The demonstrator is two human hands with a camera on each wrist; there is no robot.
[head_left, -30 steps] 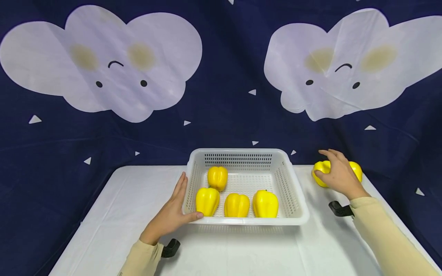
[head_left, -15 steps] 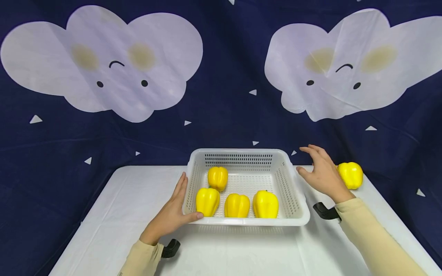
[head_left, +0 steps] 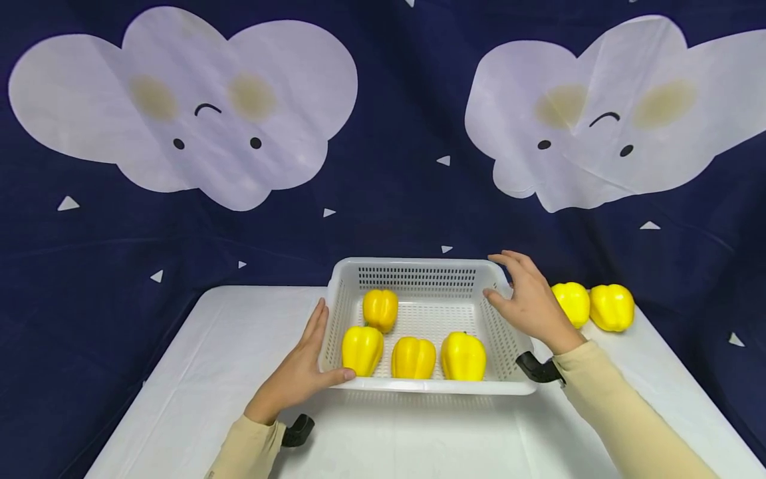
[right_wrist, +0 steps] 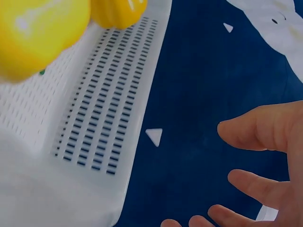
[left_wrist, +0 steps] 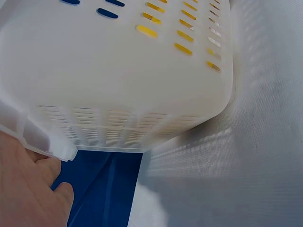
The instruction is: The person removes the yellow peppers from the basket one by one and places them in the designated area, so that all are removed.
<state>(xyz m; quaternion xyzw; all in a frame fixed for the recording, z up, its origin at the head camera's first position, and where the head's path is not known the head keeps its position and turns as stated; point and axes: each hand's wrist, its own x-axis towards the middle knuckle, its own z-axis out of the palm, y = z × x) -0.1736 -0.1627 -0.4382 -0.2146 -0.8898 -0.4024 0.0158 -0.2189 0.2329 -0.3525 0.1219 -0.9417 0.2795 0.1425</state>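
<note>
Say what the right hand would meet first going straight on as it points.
Likely the white basket, at its far right corner; if the right hand clears it, the navy backdrop. Height is unclear.

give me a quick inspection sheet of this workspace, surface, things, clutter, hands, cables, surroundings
Surface: table under a white cover
Job's things: white basket holding four yellow peppers; two more peppers on the table, back right
Clutter: nothing seen
Left hand: rests against the basket's left side, thumb at the near rim
Right hand: fingers spread at the basket's right side, holding nothing; contact unclear
Cables: nothing seen
Surroundings: dark blue backdrop with pale clouds
</note>
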